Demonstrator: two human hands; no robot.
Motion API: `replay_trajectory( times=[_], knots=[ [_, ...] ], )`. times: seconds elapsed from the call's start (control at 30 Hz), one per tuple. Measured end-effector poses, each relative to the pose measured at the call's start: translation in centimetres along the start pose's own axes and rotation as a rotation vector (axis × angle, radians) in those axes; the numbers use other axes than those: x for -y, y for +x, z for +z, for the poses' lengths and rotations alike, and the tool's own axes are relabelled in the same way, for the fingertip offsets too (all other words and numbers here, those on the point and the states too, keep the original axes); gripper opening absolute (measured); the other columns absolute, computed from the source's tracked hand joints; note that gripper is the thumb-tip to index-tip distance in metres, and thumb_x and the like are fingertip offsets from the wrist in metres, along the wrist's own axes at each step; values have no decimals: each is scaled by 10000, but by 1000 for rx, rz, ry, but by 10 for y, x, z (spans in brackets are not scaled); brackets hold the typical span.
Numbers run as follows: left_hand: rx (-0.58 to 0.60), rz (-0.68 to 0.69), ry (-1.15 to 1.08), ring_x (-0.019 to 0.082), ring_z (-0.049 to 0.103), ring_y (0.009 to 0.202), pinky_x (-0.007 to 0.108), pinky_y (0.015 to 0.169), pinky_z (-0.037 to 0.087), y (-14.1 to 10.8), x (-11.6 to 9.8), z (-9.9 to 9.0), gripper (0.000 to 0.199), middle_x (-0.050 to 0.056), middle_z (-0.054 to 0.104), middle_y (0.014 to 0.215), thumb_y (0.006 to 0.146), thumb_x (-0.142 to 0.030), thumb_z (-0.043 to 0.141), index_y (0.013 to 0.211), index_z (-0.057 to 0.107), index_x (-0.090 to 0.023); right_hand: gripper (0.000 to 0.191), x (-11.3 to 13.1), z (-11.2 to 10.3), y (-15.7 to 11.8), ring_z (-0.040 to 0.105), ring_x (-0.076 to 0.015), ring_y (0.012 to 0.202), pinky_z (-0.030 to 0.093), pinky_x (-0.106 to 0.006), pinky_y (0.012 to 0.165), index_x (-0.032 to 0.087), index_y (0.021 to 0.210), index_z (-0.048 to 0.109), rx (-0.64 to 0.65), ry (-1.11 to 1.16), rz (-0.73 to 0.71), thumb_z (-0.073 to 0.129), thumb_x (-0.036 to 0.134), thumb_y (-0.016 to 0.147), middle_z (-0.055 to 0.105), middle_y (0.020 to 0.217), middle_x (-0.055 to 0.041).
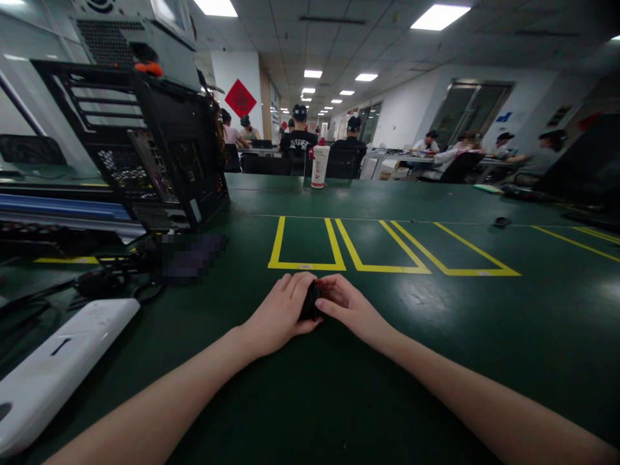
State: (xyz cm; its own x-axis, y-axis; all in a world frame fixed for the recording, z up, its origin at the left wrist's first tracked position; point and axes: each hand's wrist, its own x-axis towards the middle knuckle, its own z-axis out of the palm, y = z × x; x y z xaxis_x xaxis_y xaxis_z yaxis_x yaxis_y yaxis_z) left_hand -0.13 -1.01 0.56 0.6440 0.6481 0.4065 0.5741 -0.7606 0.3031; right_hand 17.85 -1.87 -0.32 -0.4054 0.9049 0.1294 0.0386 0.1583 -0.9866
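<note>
A small black object [310, 303] is between my two hands, low over the green table [310, 400]; its kind is hard to make out. My left hand [283, 307] wraps round it from the left, fingers over the top and thumb below. From the right, my right hand [349, 307] touches it with curled fingers and the thumb pressed against its side. Much of the object is covered by the fingers. Just beyond the hands lie rectangles of yellow tape [310, 266] stuck to the tabletop.
An open black computer case [179, 142] stands at the left, with cables [97, 281] before it. A long white device [68, 368] lies near left. A white bottle [318, 166] stands at the far edge. A small black item [502, 221] is at right. Several people sit beyond.
</note>
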Motion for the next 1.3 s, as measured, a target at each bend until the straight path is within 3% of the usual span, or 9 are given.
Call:
replay_trajectory(
  times=[0.17, 0.33, 0.5, 0.7, 0.83, 1.0, 1.17, 1.3],
  knots=[
    [4, -10, -14, 237, 478, 1012, 422, 876, 409, -1, 1, 1, 564, 80, 464, 1167, 734, -272, 618, 1198, 303, -213, 264, 3, -2, -2, 550, -161, 977, 450, -359, 876, 218, 992, 480, 69, 10, -31, 601, 203, 759, 538, 1007, -14],
    [-22, -3, -4, 245, 482, 1025, 439, 879, 410, 0, 2, 2, 590, 74, 472, 1165, 734, -298, 620, 1215, 287, -226, 179, 2, -2, -1, 569, -162, 933, 488, -337, 796, 220, 940, 486, 25, 35, -7, 570, 246, 784, 548, 959, -8],
    [-11, -10, -19, 243, 487, 1019, 433, 868, 424, 0, 2, 1, 581, 67, 481, 1151, 734, -304, 620, 1210, 293, -231, 218, 5, -1, -2, 541, -162, 998, 452, -352, 884, 217, 1015, 477, 19, -3, 20, 537, 233, 807, 535, 1044, -28],
    [-8, -13, -7, 243, 477, 1013, 430, 873, 412, 0, 2, 3, 582, 76, 469, 1156, 726, -277, 624, 1203, 296, -217, 272, 1, -2, -2, 555, -165, 970, 459, -362, 867, 220, 991, 473, 53, 29, -37, 607, 214, 754, 542, 999, -17],
    [-22, -1, -15, 250, 481, 1008, 440, 867, 410, 1, 1, 2, 567, 77, 476, 1136, 732, -292, 618, 1192, 294, -224, 196, -1, -1, -1, 557, -168, 953, 489, -336, 794, 224, 950, 482, 25, 48, -22, 575, 247, 779, 540, 986, -15],
    [-16, -13, -23, 245, 487, 1001, 437, 868, 412, 0, 2, 3, 569, 67, 485, 1125, 726, -301, 626, 1188, 300, -228, 221, 1, -1, -1, 549, -172, 982, 470, -364, 854, 222, 1012, 479, 13, 1, 33, 542, 251, 803, 541, 1032, -30],
    [9, -17, -19, 247, 469, 1018, 435, 883, 404, 0, 3, 3, 580, 75, 463, 1164, 734, -274, 616, 1211, 292, -217, 292, 0, -3, -3, 547, -168, 1006, 432, -377, 916, 225, 987, 468, 66, 32, -42, 617, 180, 741, 536, 1024, -13],
    [1, -12, -23, 246, 463, 1028, 433, 892, 400, 0, 3, 3, 587, 73, 461, 1164, 729, -277, 624, 1209, 291, -218, 225, 0, -3, -3, 554, -171, 986, 471, -362, 850, 228, 970, 477, 42, 32, -21, 584, 213, 772, 537, 1008, -17]
  ],
)
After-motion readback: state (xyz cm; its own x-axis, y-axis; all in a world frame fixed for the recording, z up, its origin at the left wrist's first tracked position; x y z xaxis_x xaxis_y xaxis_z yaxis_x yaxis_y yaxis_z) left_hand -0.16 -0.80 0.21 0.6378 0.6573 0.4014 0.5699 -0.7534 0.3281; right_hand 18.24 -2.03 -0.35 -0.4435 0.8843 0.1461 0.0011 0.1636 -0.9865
